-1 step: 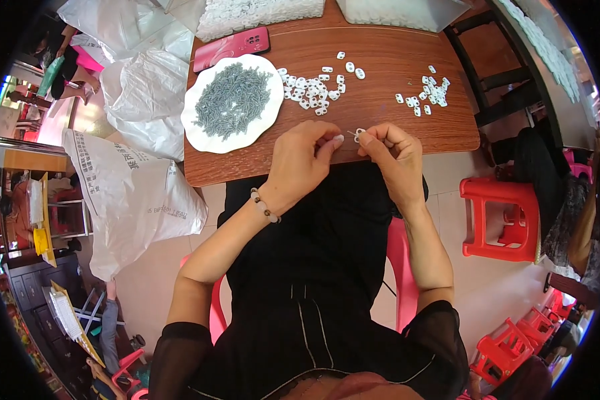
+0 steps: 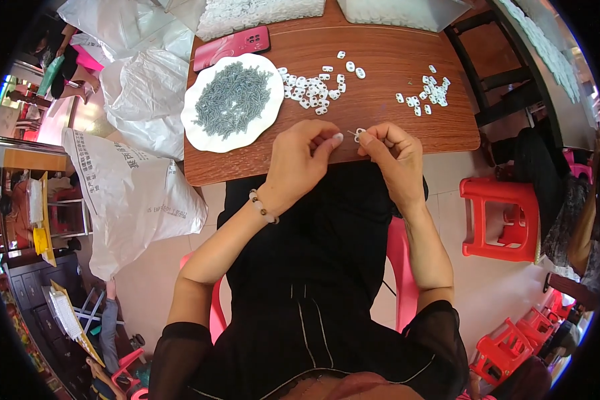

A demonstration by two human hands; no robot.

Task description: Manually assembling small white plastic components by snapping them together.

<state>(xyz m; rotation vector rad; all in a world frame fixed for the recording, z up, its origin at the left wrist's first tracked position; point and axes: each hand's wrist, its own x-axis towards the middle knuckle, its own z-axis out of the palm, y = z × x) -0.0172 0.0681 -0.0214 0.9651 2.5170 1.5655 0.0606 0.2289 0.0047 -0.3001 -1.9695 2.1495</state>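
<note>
Over the near edge of the wooden table, my right hand (image 2: pixel 397 147) pinches a small white two-holed plastic piece (image 2: pixel 359 133). A thin pin-like bit sticks out of that piece toward the left. My left hand (image 2: pixel 303 159), with a beaded bracelet at the wrist, has thumb and fingers pinched together just left of it; a whitish spot shows at the tips, too small to name. The two hands are apart. Beyond them lie a pile of similar white pieces (image 2: pixel 307 90) and a smaller pile (image 2: pixel 435 92) at the right. A white scalloped plate (image 2: pixel 200 141) holds many small grey screw-like parts (image 2: pixel 233 100).
A pink phone (image 2: pixel 232 48) lies behind the plate. Clear bags of white pieces (image 2: pixel 260 17) stand at the table's far edge. Large white sacks (image 2: pixel 137 200) crowd the left side. A red plastic stool (image 2: pixel 500 220) stands on the right, with other people seated near the picture's rim.
My left hand has shifted very slightly to the left. The right hand and the piece in it look the same.
</note>
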